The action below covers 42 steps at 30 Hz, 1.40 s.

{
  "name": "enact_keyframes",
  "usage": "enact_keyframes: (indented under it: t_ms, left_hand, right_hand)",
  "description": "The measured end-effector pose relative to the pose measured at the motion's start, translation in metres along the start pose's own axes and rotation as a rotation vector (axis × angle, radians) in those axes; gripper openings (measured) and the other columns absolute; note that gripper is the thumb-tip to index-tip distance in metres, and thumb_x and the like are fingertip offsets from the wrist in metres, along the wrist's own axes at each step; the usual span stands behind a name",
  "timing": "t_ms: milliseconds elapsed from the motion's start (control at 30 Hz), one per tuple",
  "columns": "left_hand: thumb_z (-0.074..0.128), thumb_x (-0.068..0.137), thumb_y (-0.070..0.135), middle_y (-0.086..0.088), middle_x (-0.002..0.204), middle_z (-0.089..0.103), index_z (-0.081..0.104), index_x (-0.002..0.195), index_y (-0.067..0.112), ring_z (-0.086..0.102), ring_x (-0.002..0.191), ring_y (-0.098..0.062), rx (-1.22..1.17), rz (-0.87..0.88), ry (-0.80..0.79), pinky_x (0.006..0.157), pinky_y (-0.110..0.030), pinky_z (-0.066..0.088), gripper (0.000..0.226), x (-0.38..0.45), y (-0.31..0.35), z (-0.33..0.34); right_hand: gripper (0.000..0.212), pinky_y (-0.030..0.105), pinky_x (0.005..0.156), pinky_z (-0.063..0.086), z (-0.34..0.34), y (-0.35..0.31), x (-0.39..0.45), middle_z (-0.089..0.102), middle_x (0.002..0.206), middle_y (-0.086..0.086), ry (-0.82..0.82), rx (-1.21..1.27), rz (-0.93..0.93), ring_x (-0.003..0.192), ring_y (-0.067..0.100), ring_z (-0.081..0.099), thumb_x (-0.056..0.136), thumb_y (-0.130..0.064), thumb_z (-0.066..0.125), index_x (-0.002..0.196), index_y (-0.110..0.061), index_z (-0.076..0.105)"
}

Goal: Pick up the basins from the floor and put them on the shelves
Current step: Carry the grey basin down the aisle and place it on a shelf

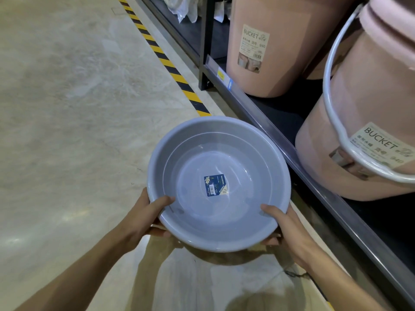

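— So, where is the basin (219, 184)?

— Up off the floor (67, 131), held out over it just beside the front edge of the low shelf (280, 140). It is a round grey-blue basin, mouth upward, with a blue label (216, 185) stuck at the middle of its bottom.

— And who has hold of it?

— Both of the person's hands. The left hand (146, 217) is clamped on the near left rim, thumb hooked over into the bowl and fingers curled beneath. The right hand (284, 228) grips the near right rim the same way, thumb inside, fingers under the edge.

— What sits on the shelf?

— Two pink buckets, each with a paper tag reading BUCKET. The far bucket (269, 48) stands upright; the near bucket (363, 135) has a white handle (336, 104) looped over its side. Behind a dark upright post (205, 41), some crumpled white plastic (179, 10) lies further back.

— Anything on the ground?

— A yellow-and-black striped line (166, 61) runs along the floor parallel to the shelf, ending just behind the basin's far rim.
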<state>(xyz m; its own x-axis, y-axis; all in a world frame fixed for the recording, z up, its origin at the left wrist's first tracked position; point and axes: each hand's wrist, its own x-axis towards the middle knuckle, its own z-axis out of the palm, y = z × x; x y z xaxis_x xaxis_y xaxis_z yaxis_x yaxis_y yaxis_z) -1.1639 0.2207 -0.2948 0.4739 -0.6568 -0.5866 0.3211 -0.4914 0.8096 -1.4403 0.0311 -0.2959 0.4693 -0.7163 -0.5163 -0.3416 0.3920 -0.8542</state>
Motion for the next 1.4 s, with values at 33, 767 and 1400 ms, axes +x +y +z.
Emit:
enact_keyframes:
  t_ms: [33, 767, 1400]
  left_hand:
    - [0.069, 0.076, 0.038, -0.011, 0.098, 0.075, 0.048, 0.127, 0.038, 0.076, 0.075, -0.031, 0.002, 0.018, 0.017, 0.056, -0.042, 0.061, 0.056, 0.000, -0.001, 0.002]
    - [0.068, 0.078, 0.032, -0.016, 0.080, 0.075, 0.061, 0.113, 0.018, 0.072, 0.068, -0.045, -0.076, 0.140, 0.239, 0.056, -0.058, 0.061, 0.038, -0.021, 0.070, -0.022]
    - [0.073, 0.072, 0.051, -0.020, 0.066, 0.066, 0.064, 0.102, 0.000, 0.060, 0.049, -0.037, -0.151, 0.252, 0.361, 0.044, -0.036, 0.051, 0.060, -0.448, 0.623, -0.107]
  right_hand:
    - [0.040, 0.046, 0.062, 0.061, 0.002, 0.002, 0.000, 0.075, 0.108, 0.006, 0.016, 0.006, -0.012, 0.091, 0.032, 0.073, 0.087, -0.031, 0.069, 0.124, -0.033, 0.056]
    - [0.032, 0.042, 0.054, 0.058, 0.029, -0.076, 0.002, 0.077, 0.098, 0.005, 0.065, 0.120, -0.105, 0.079, 0.028, 0.074, 0.080, -0.013, 0.069, 0.108, -0.029, 0.069]
    - [0.045, 0.041, 0.061, 0.060, 0.060, -0.689, -0.350, 0.078, 0.099, 0.007, -0.057, 0.182, -0.198, 0.084, 0.029, 0.075, 0.075, -0.033, 0.080, 0.118, -0.025, 0.067]
